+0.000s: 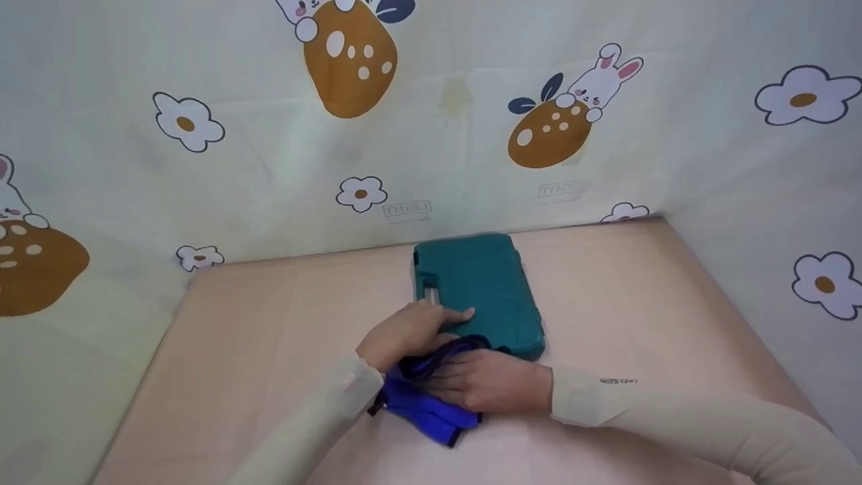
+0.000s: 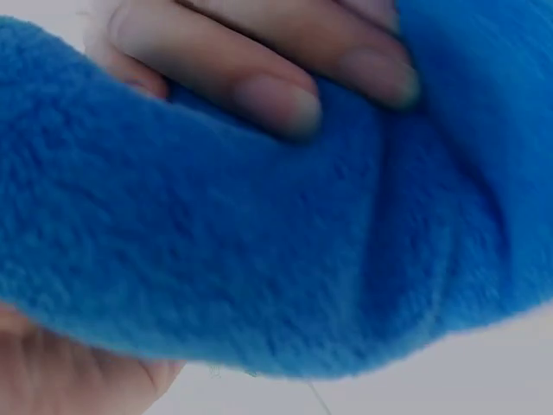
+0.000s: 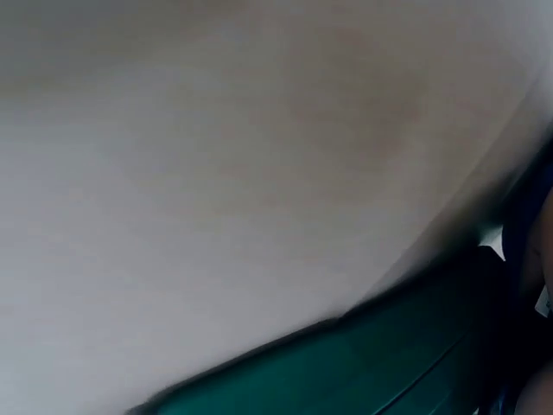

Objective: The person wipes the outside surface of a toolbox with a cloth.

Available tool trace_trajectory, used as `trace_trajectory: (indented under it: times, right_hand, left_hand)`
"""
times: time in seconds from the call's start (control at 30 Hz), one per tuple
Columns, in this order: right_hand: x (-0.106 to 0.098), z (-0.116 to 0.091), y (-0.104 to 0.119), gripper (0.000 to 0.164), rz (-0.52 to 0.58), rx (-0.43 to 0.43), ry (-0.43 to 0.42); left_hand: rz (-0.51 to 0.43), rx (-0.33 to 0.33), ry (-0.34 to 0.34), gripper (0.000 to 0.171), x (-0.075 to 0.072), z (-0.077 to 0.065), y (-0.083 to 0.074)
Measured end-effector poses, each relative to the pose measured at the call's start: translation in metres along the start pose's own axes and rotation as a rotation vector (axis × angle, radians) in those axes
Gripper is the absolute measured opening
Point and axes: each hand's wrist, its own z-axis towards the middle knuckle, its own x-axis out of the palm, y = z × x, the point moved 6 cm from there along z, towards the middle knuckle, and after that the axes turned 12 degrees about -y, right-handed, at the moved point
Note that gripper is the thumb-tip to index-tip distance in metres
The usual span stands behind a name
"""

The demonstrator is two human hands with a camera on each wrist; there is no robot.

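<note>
A blue plush cloth (image 1: 431, 407) with dark edging lies bunched in front of a teal plastic case (image 1: 481, 279). My left hand (image 1: 407, 330) grips the cloth, with one finger extended over the case. In the left wrist view, curled fingers (image 2: 276, 99) lie against the fluffy blue cloth (image 2: 216, 233). From the right, my right hand (image 1: 495, 380) reaches in with straight fingers and touches the cloth beneath its raised fold. The right wrist view shows the teal case (image 3: 346, 372) and only a sliver of that hand. Folds hide some fingertips.
The case lies flat on a pale pink tabletop (image 1: 269, 337), near its back edge. Behind and at both sides hangs a pale curtain (image 1: 444, 148) printed with rabbits and flowers. The case's handle opening faces left.
</note>
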Motion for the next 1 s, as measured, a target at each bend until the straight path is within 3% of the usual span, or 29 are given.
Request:
trace_trajectory:
  times: [0.2, 0.5, 0.7, 1.0]
  right_hand:
    - [-0.007, -0.026, -0.003, 0.041, 0.02, -0.016, -0.04]
    - [-0.025, -0.086, -0.014, 0.044, 0.059, -0.056, 0.007]
    - [-0.039, -0.125, -0.022, 0.05, 0.103, -0.009, 0.024]
    - [-0.055, -0.159, -0.032, 0.055, 0.083, 0.046, 0.005]
  left_hand:
    - [0.007, 0.029, -0.026, 0.048, 0.0, -0.001, -0.002]
    - [-0.025, -0.046, 0.032, 0.057, 0.005, -0.003, 0.003]
    - [0.031, -0.064, 0.062, 0.069, 0.005, -0.004, 0.004]
    - [0.052, -0.063, 0.063, 0.089, 0.006, -0.006, 0.002]
